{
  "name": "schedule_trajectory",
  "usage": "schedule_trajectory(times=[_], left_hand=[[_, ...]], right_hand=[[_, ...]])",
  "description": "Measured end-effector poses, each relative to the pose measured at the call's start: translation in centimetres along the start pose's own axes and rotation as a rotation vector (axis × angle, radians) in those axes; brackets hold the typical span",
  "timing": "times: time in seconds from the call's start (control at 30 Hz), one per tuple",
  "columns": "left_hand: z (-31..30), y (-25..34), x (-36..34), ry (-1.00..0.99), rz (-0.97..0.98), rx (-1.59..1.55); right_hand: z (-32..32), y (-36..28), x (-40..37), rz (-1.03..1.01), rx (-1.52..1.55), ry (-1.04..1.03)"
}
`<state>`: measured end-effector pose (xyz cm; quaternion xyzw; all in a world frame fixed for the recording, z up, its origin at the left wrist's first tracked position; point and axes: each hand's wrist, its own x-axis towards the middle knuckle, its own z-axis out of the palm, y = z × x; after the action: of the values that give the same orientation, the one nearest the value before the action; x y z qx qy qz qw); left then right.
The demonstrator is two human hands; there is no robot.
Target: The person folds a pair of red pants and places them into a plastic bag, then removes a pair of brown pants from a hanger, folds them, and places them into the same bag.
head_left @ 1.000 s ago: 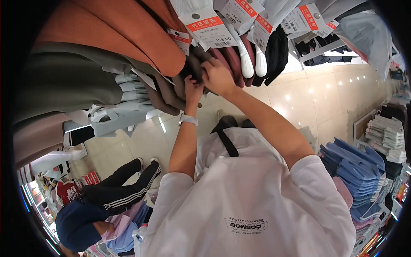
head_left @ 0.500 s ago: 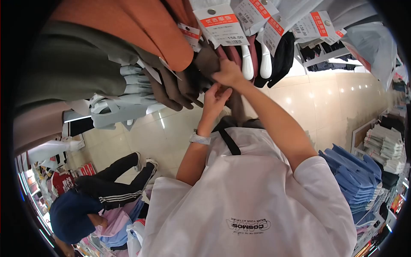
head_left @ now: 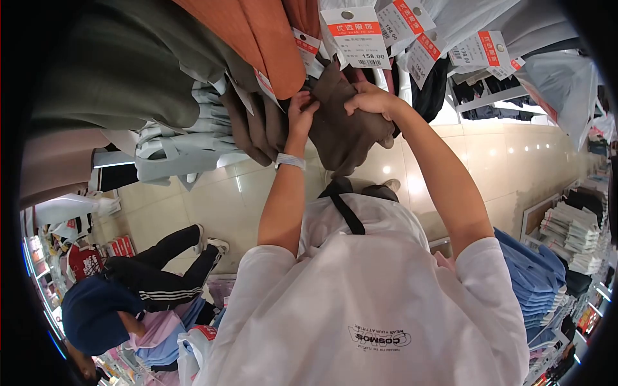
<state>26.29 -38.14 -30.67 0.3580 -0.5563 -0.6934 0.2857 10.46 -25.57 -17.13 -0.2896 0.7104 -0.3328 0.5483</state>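
Note:
A dark brown garment hangs among the clothes on the rack, its lower part spread out between my hands. My left hand, with a pale band on its wrist, grips the garment's left edge. On the upper right part of the same garment, my right hand is closed with the thumb toward the left. An orange garment hangs just above my left hand. Above my right hand dangles a white and red price tag marked 158.00.
Grey folded-looking sleeves and dark green clothes hang at left. A person in dark trousers bends at lower left. Stacks of blue shirts and white packs stand at right. Tiled floor lies below.
My hands have moved apart, the left one leftward and the right one slightly right. The brown garment, bunched before, is now spread wider between them.

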Motion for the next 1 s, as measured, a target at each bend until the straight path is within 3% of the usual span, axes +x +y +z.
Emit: schedule_trajectory(times=[0.3, 0.37, 0.43, 0.5, 0.6, 0.63, 0.77, 0.9, 1.0], left_hand=[[-3.0, 1.1, -1.1, -0.161, -0.078, -0.1], [-3.4, 1.8, -1.9, -0.195, -0.068, -0.143], [-3.6, 1.9, -2.4, -0.112, -0.055, -0.128], [-3.5, 1.7, -2.7, -0.054, -0.014, -0.138], [-3.3, 1.5, -2.7, -0.008, 0.067, -0.153], [-3.3, 1.4, -2.6, 0.002, 0.075, -0.141], [-2.7, 2.0, -3.1, 0.031, 0.14, -0.13], [-3.4, 2.7, -3.9, 0.037, 0.131, 0.165], [-2.6, 3.0, -4.2, 0.092, 0.204, 0.013]], right_hand=[[-0.8, -0.7, -0.2, 0.036, -0.073, 0.01], [-1.1, -1.0, -0.1, -0.028, -0.311, 0.075], [-0.3, -1.3, -0.5, -0.184, -0.553, 0.316], [2.1, -1.4, -1.1, -0.442, -0.789, 0.733], [4.4, -3.0, -0.1, -0.935, -0.727, 0.599], [5.4, -3.8, 0.2, -0.942, -0.657, 0.479], [6.4, -3.5, 4.3, -0.798, -0.89, 0.23], [6.1, -2.9, 7.6, -0.743, -0.776, 0.057], [5.4, -4.4, 7.5, -0.682, -0.801, -0.095]])
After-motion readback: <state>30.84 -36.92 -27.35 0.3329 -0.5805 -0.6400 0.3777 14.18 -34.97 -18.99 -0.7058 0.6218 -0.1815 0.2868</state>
